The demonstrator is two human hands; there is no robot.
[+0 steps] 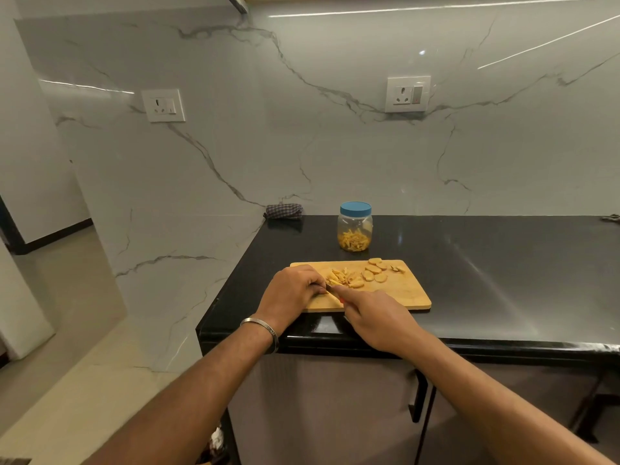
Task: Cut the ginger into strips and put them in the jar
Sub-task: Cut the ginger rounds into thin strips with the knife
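Ginger (345, 278) in pale yellow strips, heaped loosely near the middle of the board (402, 292), just beside the left fingertips. Flat oval slices (374, 271), tan-edged, spread toward the board's far right corner, some overlapping. Small scrap of peel (398, 269) beyond them, near the edge.

Board of light wood, rectangular with rounded corners, lying flat near the front edge of the bench (486, 263).

Left hand (292, 290) knuckles up, fingers curled down and pressed together on the ginger at the board's left part; whether pinching a piece or only pressing, cannot tell. Steel bangle (265, 330) round the left wrist. Right hand (375, 318) closed round a knife (332, 292), index finger stretched forward along its top, only a sliver of blade and a red bit of handle showing. Tip meeting the left fingertips. Both forearms reaching in from below.

Jar (355, 228) behind the board, clear plastic, rounded, blue lid screwed on, thin strips piled in its bottom.

Bench glossy black stone, speckled, streaked with reflections. Checked cloth (284, 211) bundled at the back left corner against the wall (235, 129), white marble with grey veins. Two white sockets (163, 105) set into it.
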